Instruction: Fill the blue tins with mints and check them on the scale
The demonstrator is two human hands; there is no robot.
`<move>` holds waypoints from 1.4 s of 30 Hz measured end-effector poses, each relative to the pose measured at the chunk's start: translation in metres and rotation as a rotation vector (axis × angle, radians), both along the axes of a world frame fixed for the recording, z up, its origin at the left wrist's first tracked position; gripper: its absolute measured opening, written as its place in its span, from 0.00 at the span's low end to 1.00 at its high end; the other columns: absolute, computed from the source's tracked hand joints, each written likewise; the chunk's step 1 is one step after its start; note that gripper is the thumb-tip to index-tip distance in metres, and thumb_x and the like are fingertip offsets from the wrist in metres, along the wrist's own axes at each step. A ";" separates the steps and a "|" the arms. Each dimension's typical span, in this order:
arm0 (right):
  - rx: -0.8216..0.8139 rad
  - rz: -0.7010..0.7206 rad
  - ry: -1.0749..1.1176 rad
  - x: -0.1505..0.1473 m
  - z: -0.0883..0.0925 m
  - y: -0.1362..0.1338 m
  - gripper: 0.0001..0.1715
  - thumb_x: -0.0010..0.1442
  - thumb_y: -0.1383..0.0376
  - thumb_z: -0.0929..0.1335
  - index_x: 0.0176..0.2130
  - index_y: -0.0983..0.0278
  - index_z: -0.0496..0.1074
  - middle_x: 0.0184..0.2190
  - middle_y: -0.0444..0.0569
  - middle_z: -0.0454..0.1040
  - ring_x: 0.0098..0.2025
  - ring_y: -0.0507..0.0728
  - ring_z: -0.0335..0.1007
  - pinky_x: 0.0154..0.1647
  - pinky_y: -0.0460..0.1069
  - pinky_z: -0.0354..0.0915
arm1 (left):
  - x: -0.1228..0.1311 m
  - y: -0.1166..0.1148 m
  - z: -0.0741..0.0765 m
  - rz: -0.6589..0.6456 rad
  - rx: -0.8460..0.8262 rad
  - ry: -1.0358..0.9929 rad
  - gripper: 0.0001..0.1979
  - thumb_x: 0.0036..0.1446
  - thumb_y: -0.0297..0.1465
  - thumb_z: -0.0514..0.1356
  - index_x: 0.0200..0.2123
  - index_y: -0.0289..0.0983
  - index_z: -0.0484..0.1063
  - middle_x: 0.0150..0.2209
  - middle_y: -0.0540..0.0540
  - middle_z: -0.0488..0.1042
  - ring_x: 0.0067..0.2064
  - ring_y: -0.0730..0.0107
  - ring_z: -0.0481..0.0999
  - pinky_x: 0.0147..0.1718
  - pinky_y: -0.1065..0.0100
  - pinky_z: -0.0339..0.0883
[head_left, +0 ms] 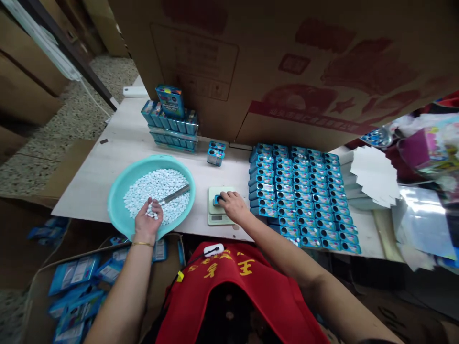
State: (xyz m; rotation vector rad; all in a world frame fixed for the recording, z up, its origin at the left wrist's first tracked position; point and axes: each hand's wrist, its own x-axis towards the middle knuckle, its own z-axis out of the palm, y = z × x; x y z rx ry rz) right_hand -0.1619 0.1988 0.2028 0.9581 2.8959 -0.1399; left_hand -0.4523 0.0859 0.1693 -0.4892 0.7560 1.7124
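My left hand (149,218) is palm up over the near edge of a turquoise basin (115,196), fingers curled around a small heap of white candies. Many loose white candies (161,180) fill the basin, and a metal scoop (176,193) lies across them. On a small pale digital scale (219,219) rests a small blue box (216,200) with a dark round opening. My right hand (232,205) grips this box by its right side, with the fingertips over its top.
Rows of blue boxes (301,196) stand at right, beside a stack of white cards (375,174). Two blue boxes (215,155) stand behind the scale. Filled clear trays (172,131) sit back left. A large carton (251,57) borders the table; an open carton (34,291) is below left.
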 end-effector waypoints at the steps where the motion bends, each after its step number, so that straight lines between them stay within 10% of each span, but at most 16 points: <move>1: 0.006 -0.004 0.031 -0.002 0.000 -0.002 0.14 0.59 0.71 0.59 0.40 0.65 0.70 0.45 0.56 0.67 0.43 0.60 0.59 0.42 0.54 0.56 | 0.004 -0.002 0.003 -0.020 0.008 -0.017 0.09 0.58 0.24 0.48 0.37 0.35 0.67 0.28 0.47 0.69 0.26 0.82 0.70 0.21 0.81 0.66; 14: -0.202 0.246 0.331 -0.108 0.010 -0.086 0.14 0.59 0.69 0.58 0.45 0.72 0.64 0.43 0.57 0.66 0.48 0.58 0.58 0.52 0.54 0.56 | 0.067 -0.014 0.017 -0.140 -0.157 -0.010 0.15 0.59 0.27 0.45 0.29 0.34 0.70 0.33 0.44 0.77 0.40 0.70 0.76 0.41 0.66 0.71; 21: -0.427 0.143 0.344 -0.102 0.010 -0.084 0.13 0.60 0.66 0.59 0.43 0.67 0.66 0.49 0.56 0.63 0.48 0.56 0.62 0.44 0.49 0.63 | 0.074 -0.029 0.021 -0.192 -0.190 0.031 0.16 0.59 0.29 0.44 0.31 0.35 0.72 0.36 0.43 0.76 0.45 0.67 0.74 0.43 0.65 0.69; 33: -0.360 0.219 0.281 -0.096 0.008 -0.087 0.15 0.60 0.72 0.57 0.42 0.72 0.69 0.48 0.60 0.67 0.43 0.57 0.66 0.40 0.51 0.65 | 0.090 -0.033 0.012 -0.301 -0.200 -0.027 0.17 0.59 0.29 0.43 0.38 0.31 0.71 0.36 0.40 0.76 0.44 0.65 0.74 0.44 0.63 0.68; 42: -0.639 -0.218 0.610 -0.060 0.012 -0.048 0.10 0.53 0.71 0.65 0.37 0.65 0.71 0.35 0.45 0.72 0.37 0.50 0.67 0.40 0.44 0.61 | 0.121 0.008 0.030 -0.250 -0.146 -0.033 0.13 0.58 0.25 0.45 0.27 0.32 0.67 0.25 0.47 0.73 0.29 0.75 0.74 0.28 0.74 0.70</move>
